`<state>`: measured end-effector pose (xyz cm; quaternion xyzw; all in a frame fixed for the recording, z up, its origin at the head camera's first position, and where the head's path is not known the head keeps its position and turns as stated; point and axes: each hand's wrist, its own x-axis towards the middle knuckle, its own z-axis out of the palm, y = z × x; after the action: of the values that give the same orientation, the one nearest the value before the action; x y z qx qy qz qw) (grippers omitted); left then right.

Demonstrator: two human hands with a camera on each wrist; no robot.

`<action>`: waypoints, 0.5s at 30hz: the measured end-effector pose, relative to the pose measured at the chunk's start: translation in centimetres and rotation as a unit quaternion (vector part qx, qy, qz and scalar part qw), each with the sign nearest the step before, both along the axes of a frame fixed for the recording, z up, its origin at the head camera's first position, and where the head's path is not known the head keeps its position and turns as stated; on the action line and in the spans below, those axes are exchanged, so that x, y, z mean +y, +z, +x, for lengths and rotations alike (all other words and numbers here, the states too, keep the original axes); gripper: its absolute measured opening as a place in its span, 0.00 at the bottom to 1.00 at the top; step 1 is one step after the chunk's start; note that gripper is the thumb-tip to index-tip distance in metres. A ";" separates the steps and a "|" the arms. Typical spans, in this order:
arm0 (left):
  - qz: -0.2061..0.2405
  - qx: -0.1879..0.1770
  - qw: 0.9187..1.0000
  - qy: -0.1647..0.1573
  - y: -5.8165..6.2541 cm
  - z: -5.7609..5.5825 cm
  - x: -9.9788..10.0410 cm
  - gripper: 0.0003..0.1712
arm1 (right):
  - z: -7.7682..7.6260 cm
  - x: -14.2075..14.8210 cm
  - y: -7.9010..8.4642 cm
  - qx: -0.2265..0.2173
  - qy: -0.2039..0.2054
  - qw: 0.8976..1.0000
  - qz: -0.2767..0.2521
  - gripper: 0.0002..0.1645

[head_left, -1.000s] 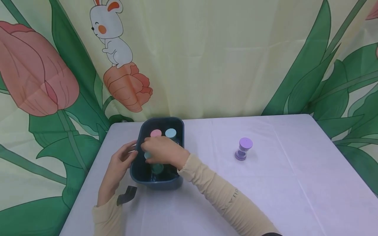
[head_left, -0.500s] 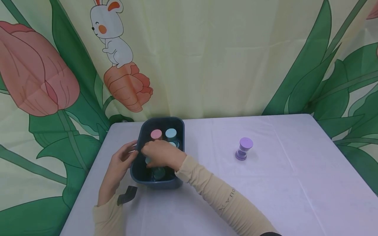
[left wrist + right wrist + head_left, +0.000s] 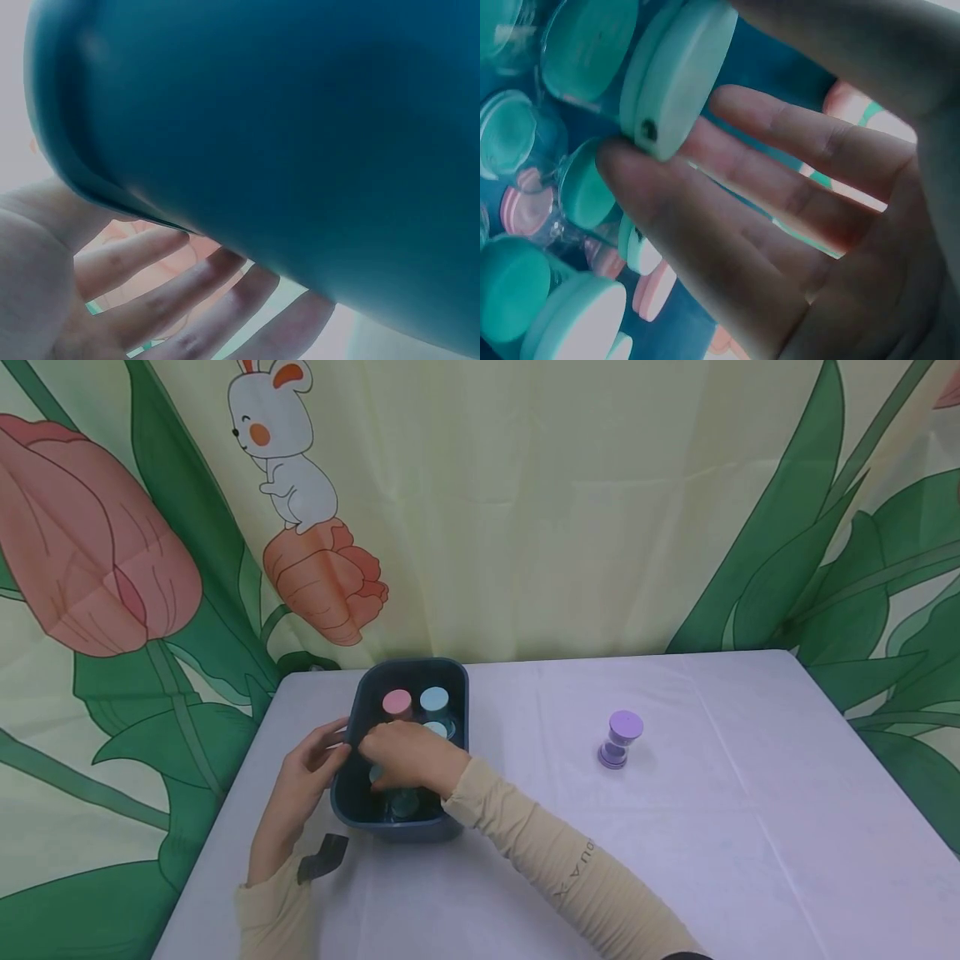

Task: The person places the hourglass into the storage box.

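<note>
A deep, dark blue bin (image 3: 399,832) stands at the left of the table with several small sand timers in it. My right hand (image 3: 411,755) reaches down into it. In the right wrist view, its thumb and fingers pinch the teal end cap of a sand timer (image 3: 688,79), which has a small black mark. Around this are a pink-capped timer (image 3: 397,702), a light blue-capped timer (image 3: 434,700) and other teal ones. My left hand (image 3: 300,781) rests on the bin's left side; in the left wrist view, its fingers extend along the outer wall.
A purple sand timer (image 3: 619,737) stands upright on the white-covered table (image 3: 675,843), right of the bin. Behind the table hangs a curtain (image 3: 547,527) printed with flowers and a rabbit. A dark strap (image 3: 322,857) sticks out at the left wrist.
My right hand has shifted slightly toward the near side of the bin, uncovering another light blue cap behind it. The left hand, the bin and the purple timer stay put.
</note>
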<state>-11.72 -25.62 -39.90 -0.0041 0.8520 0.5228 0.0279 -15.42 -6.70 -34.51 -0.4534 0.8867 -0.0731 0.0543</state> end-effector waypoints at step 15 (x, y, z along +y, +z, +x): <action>0.003 0.002 1.000 -0.007 0.3 0.2 0.0 0.32 | -0.1 1.5 1.5 -0.015 -0.021 0.999 -0.023 0.21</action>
<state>-11.55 -25.59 -39.55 0.0032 0.8504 0.5252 0.0296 -15.52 -5.21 -32.97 -0.4344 0.8932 -0.1018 0.0559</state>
